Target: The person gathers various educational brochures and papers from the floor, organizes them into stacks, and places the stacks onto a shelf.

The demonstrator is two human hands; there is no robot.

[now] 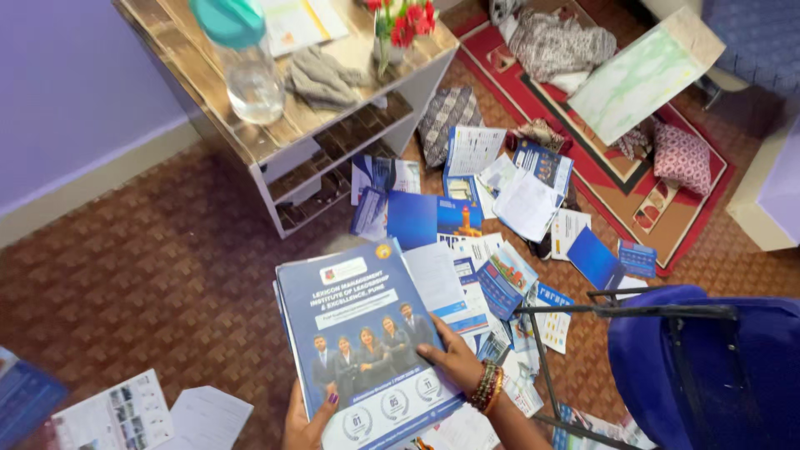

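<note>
She has a small stack of blue brochures (pixel 362 337) gathered up and held over the floor (pixel 150 283); the left hand (pixel 308 425) grips the stack from beneath at its near edge, thumb hooked over the cover, and the right hand (pixel 454 358), bangles at the wrist, lies flat across the right side of the top cover, fingers spread and pressing it down; both hands are closed on the stack, neither one free. Judging by that, the picking-up looks begun but far from finished; only a few brochures sit in the stack, while a wide spread of loose leaflets and papers (pixel 500 217) lies across the floor between the wooden shelf unit (pixel 333 125) and the red rug (pixel 633 183), some overlapping, some face down. More sheets (pixel 125 412) lie apart at the near left of the floor; those look untouched too. On top of the shelf unit stand a clear water bottle (pixel 250 71) with a teal cap, a grey cloth (pixel 321 75) and a vase of red flowers (pixel 400 25); a blue chair (pixel 708 367) on a metal frame stands just beside her right arm, with a few leaflets partly under it.
</note>
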